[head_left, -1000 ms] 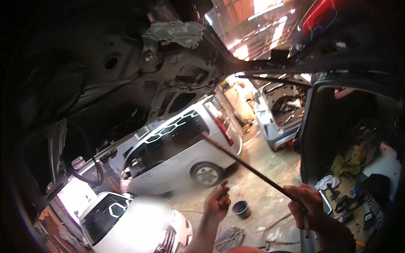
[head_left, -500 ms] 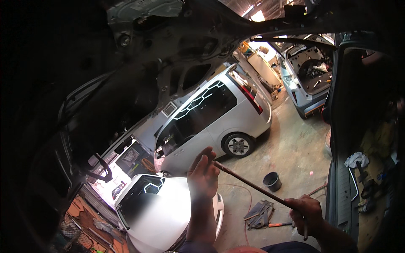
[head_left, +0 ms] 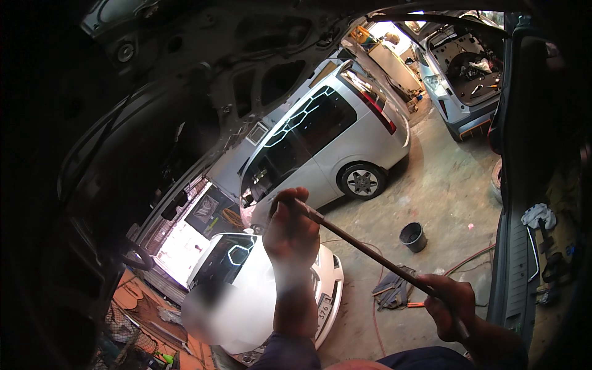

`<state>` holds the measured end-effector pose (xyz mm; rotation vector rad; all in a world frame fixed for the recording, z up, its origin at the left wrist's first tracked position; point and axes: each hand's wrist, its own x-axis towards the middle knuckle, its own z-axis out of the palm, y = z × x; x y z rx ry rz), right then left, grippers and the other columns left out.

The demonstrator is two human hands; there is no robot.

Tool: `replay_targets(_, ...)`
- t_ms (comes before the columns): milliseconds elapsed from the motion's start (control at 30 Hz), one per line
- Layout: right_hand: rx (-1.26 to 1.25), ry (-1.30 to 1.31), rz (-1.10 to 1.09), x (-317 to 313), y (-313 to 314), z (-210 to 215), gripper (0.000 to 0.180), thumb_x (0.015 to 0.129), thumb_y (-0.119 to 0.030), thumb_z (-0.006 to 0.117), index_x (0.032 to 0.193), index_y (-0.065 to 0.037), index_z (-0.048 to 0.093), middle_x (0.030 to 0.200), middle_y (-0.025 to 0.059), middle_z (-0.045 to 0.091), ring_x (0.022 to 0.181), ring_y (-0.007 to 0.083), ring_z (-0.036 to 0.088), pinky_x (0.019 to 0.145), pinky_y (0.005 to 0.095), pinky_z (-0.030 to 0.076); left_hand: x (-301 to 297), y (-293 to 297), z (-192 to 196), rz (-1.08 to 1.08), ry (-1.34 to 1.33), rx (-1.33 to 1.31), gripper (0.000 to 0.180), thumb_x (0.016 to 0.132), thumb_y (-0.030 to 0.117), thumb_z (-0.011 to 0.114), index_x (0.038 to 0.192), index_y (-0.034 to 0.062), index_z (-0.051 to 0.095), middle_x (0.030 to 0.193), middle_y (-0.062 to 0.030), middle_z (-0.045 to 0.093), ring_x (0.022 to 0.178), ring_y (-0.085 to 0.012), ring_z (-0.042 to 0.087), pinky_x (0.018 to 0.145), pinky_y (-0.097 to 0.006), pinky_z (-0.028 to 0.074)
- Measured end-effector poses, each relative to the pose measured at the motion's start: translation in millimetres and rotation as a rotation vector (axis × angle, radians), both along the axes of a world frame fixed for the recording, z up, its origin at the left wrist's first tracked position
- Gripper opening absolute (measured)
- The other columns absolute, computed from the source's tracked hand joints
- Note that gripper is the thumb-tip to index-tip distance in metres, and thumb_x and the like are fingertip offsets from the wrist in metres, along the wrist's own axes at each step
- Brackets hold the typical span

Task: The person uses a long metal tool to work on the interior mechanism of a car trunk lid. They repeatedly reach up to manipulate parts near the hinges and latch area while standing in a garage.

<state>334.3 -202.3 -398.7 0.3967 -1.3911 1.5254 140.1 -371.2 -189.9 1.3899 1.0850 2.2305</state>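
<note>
Our right hand [head_left: 453, 305] sits low and closest to us, its fingers curled shut around the lower end of a long, thin, dark metal rod [head_left: 364, 250], with the tip of the rod poking out past the heel of the hand. From that grip the rod slants up and to the left until it meets our left hand [head_left: 291, 231], which we hold higher and further out, the forearm rising from the bottom edge; its fingers are wrapped closed about the upper end of the rod, so we have the bar gripped at both ends and tilted between the two hands. Just under and behind our left hand lies the front of a white car [head_left: 246, 290], its bonnet partly blurred. Between the two hands and below the rod, some dark rags and an orange-handled tool [head_left: 394, 293] lie on the concrete floor [head_left: 444, 185], with a thin cable curling near them. A little beyond the middle of the rod stands a small black bucket [head_left: 412, 236]. To the right of our right hand runs the grey edge of an open vehicle body [head_left: 515, 265], with a white cloth [head_left: 538, 214] lying on it. Further off, above our left hand, a silver van [head_left: 327, 139] is parked, and past it a second silver car [head_left: 465, 80] stands with its rear hatch open. Over everything, up and to the left of our left hand, hangs a dark raised panel [head_left: 185, 92] with cut-outs.
</note>
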Motion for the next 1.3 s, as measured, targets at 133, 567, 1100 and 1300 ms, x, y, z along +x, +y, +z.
replay_targets(133,0.061,0.024,-0.06,-8.5,7.4,6.0,0.047,0.079,0.005,0.058,0.126,0.0,0.062,0.072,0.0091,0.062,0.054,0.019,0.055,0.052,0.0326,0.043,-23.0,15.8,20.7,-0.265,0.08,-0.088,0.04,0.109,0.022,0.035,0.14,0.0009,0.047,0.139,-0.0217,0.054,0.112,-0.0281,0.066,0.083,-0.039,0.064)
replay_targets(567,0.118,0.263,-0.405,-46.1,29.0,70.0,0.045,0.085,0.005,0.056,0.13,0.002,0.058,0.086,0.0123,0.068,0.063,0.016,0.058,0.058,0.0305,0.047,15.3,103.0,128.9,-0.471,0.264,-0.076,0.036,0.106,0.022,0.045,0.134,0.0018,0.055,0.118,-0.019,0.068,0.077,-0.0136,0.067,0.061,-0.024,0.052)
replay_targets(1100,0.167,0.569,-0.668,-71.0,64.5,206.1,0.038,0.094,-0.003,0.053,0.132,0.0,0.058,0.102,0.0132,0.07,0.065,0.0087,0.058,0.062,0.0254,0.048,55.3,145.8,238.1,-0.315,0.469,-0.004,0.031,0.103,0.018,0.049,0.114,-0.0113,0.054,0.063,0.0016,0.034,0.055,-0.0084,0.033,0.048,-0.023,0.028)
replay_targets(1300,0.194,0.55,-0.713,-66.9,68.6,223.9,0.038,0.094,-0.004,0.055,0.131,-0.004,0.059,0.087,0.0107,0.067,0.059,0.0092,0.055,0.059,0.0261,0.046,53.2,140.5,242.2,-0.266,0.514,0.02,0.029,0.103,0.015,0.049,0.113,-0.011,0.055,0.061,0.002,0.034,0.052,-0.0079,0.031,0.049,-0.023,0.027)
